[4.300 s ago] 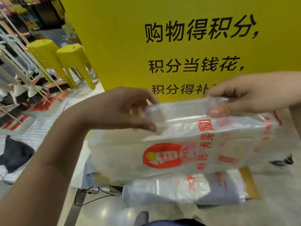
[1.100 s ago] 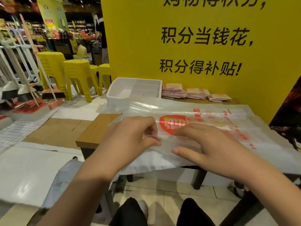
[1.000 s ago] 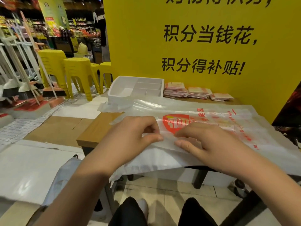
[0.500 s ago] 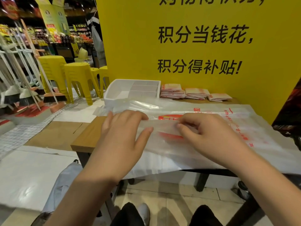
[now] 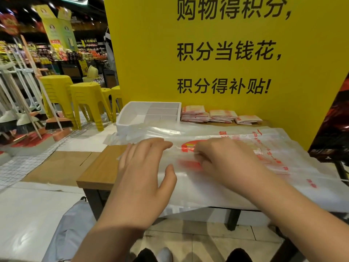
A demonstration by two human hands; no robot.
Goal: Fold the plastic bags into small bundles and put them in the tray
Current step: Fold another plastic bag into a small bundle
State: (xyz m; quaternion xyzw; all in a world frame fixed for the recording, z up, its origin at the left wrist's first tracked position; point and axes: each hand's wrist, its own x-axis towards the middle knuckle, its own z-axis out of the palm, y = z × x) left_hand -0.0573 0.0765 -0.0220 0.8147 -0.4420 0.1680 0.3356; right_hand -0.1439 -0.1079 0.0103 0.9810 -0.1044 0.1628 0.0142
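Shop floor, big yellow sign behind wooden table. Yellow stools at left. Clear plastic bag with red print spread across tabletop, near edge hanging over front. White divided tray at table's far left, folded bundles stacked just right of it. Left hand flat on bag, fingers straight, slightly apart. Right hand beside it, fingers curled, pinching bag at red logo.

Supermarket: stocked shelves, stacked yellow stools, brooms.
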